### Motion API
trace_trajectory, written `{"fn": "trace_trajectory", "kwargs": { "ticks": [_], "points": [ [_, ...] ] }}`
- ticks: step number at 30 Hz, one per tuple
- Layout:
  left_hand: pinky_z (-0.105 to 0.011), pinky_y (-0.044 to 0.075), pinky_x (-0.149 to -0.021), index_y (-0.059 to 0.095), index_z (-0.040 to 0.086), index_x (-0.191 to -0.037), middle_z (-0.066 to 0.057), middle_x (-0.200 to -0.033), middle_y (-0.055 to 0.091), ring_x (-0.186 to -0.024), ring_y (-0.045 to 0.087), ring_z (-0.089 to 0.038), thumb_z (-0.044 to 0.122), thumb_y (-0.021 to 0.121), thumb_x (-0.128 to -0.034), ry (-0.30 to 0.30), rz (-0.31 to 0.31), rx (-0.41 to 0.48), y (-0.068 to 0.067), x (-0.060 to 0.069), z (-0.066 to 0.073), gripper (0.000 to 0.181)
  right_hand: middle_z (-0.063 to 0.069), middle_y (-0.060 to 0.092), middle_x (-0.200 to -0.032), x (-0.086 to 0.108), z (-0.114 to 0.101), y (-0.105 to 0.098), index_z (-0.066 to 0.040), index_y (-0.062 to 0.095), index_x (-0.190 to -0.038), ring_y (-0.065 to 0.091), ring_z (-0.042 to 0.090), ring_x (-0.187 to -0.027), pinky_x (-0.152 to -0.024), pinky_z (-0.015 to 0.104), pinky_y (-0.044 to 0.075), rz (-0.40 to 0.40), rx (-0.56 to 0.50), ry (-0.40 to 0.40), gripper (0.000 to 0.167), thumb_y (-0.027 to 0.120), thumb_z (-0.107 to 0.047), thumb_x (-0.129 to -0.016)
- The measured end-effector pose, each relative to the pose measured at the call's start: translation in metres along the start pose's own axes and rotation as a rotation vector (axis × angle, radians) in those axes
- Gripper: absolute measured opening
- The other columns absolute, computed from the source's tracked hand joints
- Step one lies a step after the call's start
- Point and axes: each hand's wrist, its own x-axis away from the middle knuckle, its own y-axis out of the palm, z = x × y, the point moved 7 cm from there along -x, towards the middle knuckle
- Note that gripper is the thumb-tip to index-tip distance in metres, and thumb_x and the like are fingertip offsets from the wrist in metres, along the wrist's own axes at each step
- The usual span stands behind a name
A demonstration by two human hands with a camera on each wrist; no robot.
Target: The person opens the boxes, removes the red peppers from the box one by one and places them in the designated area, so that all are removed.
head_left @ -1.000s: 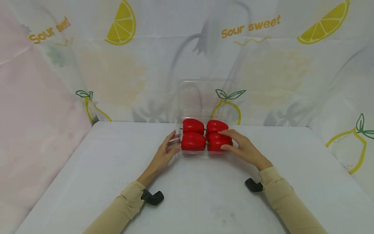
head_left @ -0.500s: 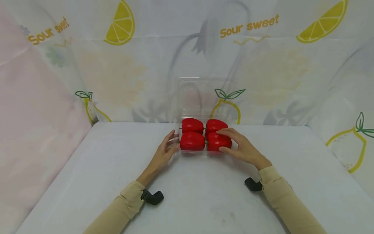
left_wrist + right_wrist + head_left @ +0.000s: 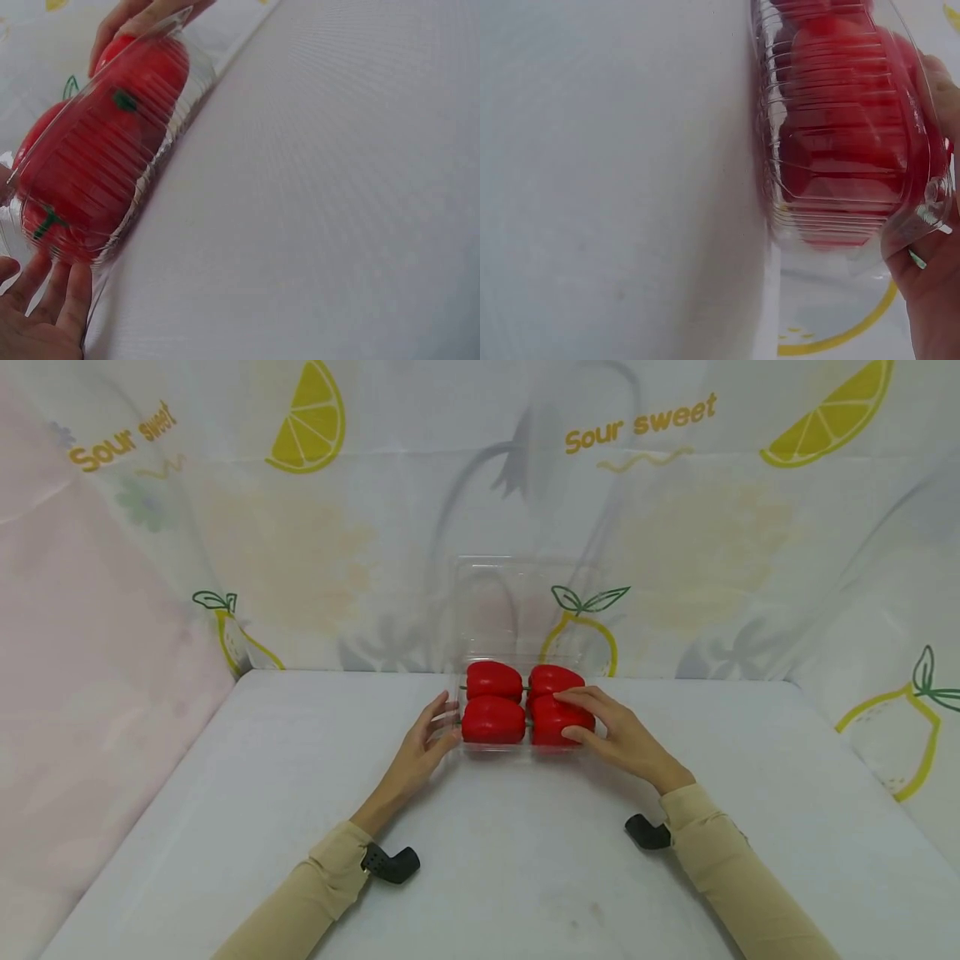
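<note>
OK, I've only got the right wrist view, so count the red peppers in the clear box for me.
Observer: Head view shows four red peppers, two rows of two.
Operator: Now give me the left hand's position.
Observer: The left hand is at the left end of the clear box, fingers extended.
Operator: Check for a lid.
Observer: There's a clear lid, standing open behind the peppers.

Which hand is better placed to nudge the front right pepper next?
Probably the right hand: its thumb and fingers are already at the front right pepper, while the left hand is at the opposite side of the clear box.
</note>
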Motion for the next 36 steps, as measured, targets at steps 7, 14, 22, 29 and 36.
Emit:
{"fn": "trace_trajectory", "kwargs": {
  "ticks": [7,14,22,29,36],
  "points": [
    [-0.049,0.039,-0.106,0.020,0.010,-0.150,-0.011,-0.147,0.037,-0.134,0.039,-0.032,0.016,0.055,-0.0949,-0.008,0.005,-0.007,0.000,0.001,0.000,0.066,0.001,0.048,-0.132,-0.001,-0.003,-0.001,-0.021,0.050,-0.133,0.047,0.021,-0.123,-0.094,0.044,0.050,-0.027,0.004,0.011,0.054,0.072,-0.026,-0.084],
    [-0.050,0.038,-0.106,0.022,0.010,-0.150,-0.012,-0.146,0.038,-0.134,0.040,-0.032,0.017,0.056,-0.0945,-0.012,0.016,-0.002,0.000,0.002,0.001,0.065,0.002,0.045,-0.135,-0.001,-0.007,-0.001,-0.020,0.048,-0.134,0.046,0.024,-0.125,-0.091,0.045,0.052,-0.061,0.035,0.023,0.057,0.072,-0.030,-0.083],
    [-0.047,0.040,-0.105,0.021,0.010,-0.150,-0.012,-0.146,0.038,-0.133,0.040,-0.031,0.018,0.055,-0.0950,-0.003,0.016,-0.024,0.000,0.000,0.000,0.066,0.009,0.047,-0.138,-0.002,-0.014,0.000,-0.014,0.044,-0.138,0.046,0.027,-0.125,-0.098,0.047,0.047,-0.062,0.104,-0.014,0.058,0.068,-0.024,-0.087],
    [-0.047,0.040,-0.105,0.021,0.008,-0.150,-0.013,-0.146,0.038,-0.133,0.040,-0.032,0.017,0.055,-0.0953,0.000,0.014,-0.021,0.000,-0.002,0.001,0.064,0.009,0.051,-0.133,-0.001,-0.012,-0.001,-0.014,0.043,-0.138,0.048,0.026,-0.123,-0.099,0.044,0.046,-0.060,0.112,-0.024,0.056,0.067,-0.021,-0.088],
    [-0.047,0.040,-0.105,0.021,0.007,-0.150,-0.015,-0.146,0.038,-0.134,0.039,-0.034,0.013,0.055,-0.0949,-0.007,-0.001,-0.005,0.001,0.000,0.003,0.065,0.013,0.054,-0.133,-0.002,-0.002,-0.009,-0.016,0.041,-0.141,0.052,0.029,-0.121,-0.099,0.049,0.046,-0.048,0.042,0.098,0.050,0.057,-0.027,-0.094]
  ]
}}
